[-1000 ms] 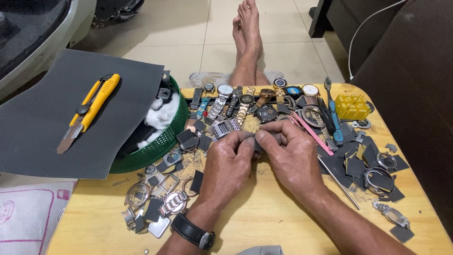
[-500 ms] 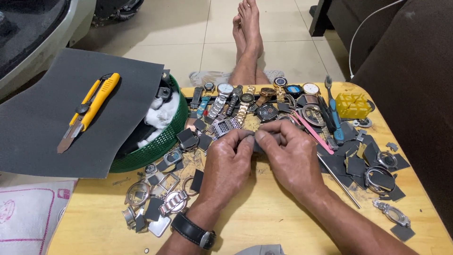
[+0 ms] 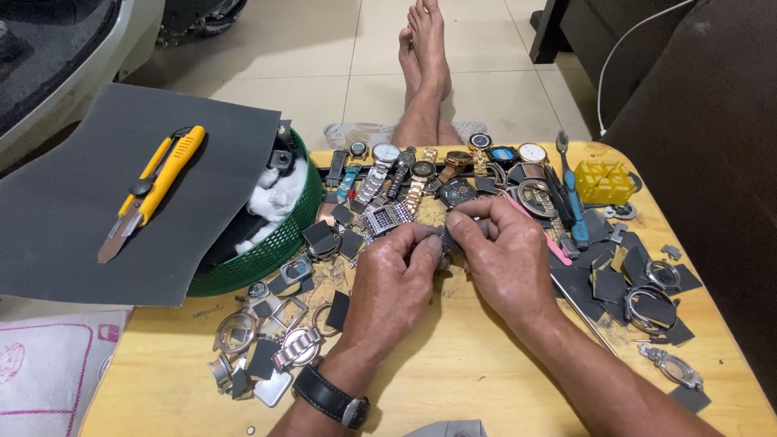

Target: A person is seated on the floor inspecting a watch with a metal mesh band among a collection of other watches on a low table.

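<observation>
fingers (image 3: 421,236) of both hands pinch small dark piece (image 3: 450,236) | over wooden table (image 3: 477,372)

Small dark piece (image 3: 450,236) pinched between left hand (image 3: 394,283) and right hand (image 3: 503,259): mostly covered by fingertips, kind unclear. Green basket (image 3: 267,252) half hidden under grey sheet (image 3: 105,202). Both forearms cut off at bottom edge.
</observation>
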